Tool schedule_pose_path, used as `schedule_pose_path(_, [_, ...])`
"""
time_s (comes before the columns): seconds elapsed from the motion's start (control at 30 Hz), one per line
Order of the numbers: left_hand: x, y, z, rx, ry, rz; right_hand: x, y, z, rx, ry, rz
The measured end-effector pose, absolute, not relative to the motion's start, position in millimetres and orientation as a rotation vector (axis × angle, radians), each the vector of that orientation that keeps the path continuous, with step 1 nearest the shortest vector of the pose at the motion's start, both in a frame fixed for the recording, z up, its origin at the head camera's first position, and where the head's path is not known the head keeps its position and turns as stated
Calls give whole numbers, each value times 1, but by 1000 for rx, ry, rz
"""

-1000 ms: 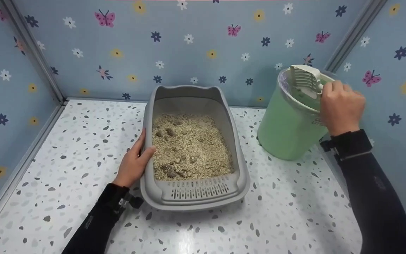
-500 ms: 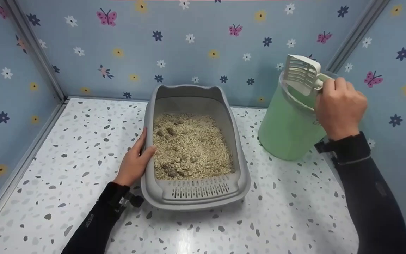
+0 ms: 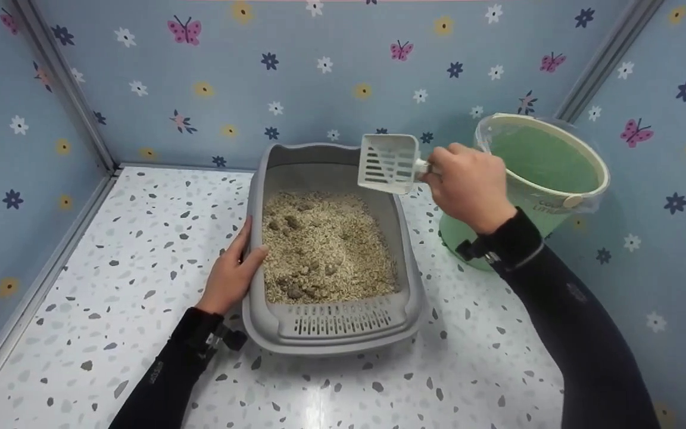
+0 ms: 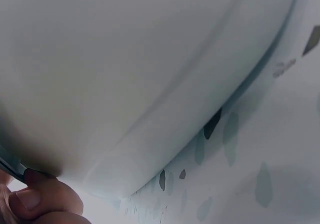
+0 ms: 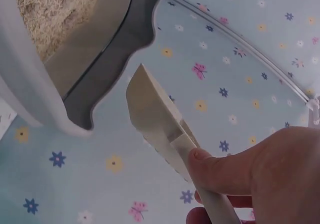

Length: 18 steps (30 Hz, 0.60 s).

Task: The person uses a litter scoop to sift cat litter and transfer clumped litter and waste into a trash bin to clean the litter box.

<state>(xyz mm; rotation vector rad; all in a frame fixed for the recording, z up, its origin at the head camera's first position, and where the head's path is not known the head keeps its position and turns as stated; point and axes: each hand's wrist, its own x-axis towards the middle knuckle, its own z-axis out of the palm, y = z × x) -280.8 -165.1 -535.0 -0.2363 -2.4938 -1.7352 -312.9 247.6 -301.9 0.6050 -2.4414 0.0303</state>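
Observation:
A grey litter box (image 3: 334, 344) holds tan pellet litter (image 3: 343, 256) with darker clumps (image 3: 292, 291) along its left side. My left hand (image 3: 228, 280) grips the box's left rim, thumb over the edge and fingers on the outer wall. In the left wrist view, curled fingers (image 4: 45, 199) show at the rim beside the pale outer wall. My right hand (image 3: 471, 185) holds a white slotted litter scoop (image 3: 387, 164) by its handle, over the box's far right rim in the head view. No clumps show in the scoop. In the right wrist view the thumb lies along the scoop's handle (image 5: 215, 204).
A green waste bin (image 3: 548, 155) with a clear liner stands right of the box, behind my right wrist. Flowered blue panels (image 3: 319, 89) close off the back and both sides. Box and bin stand on a white speckled surface (image 3: 140, 238).
My right hand has lifted the scoop out of the bin's mouth and carried it left to the litter box. The left hand has kept its hold on the rim.

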Motion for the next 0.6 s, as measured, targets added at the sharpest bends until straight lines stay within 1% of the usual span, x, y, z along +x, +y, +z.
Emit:
schedule_pose_path(0.13, [-280,-165,-535,-232,-2496,-1729,-331,219,-313,680,-2585,-110])
schedule_pose_path(0.37, [-281,-165,-536,-252,-2498,-1740,-368,177,-347,831,-2519,-614])
schedule_pose_path(0.6, [-280,-167,-535,-265,-2503,-1728,-395,140,-389,908,-2434,-747])
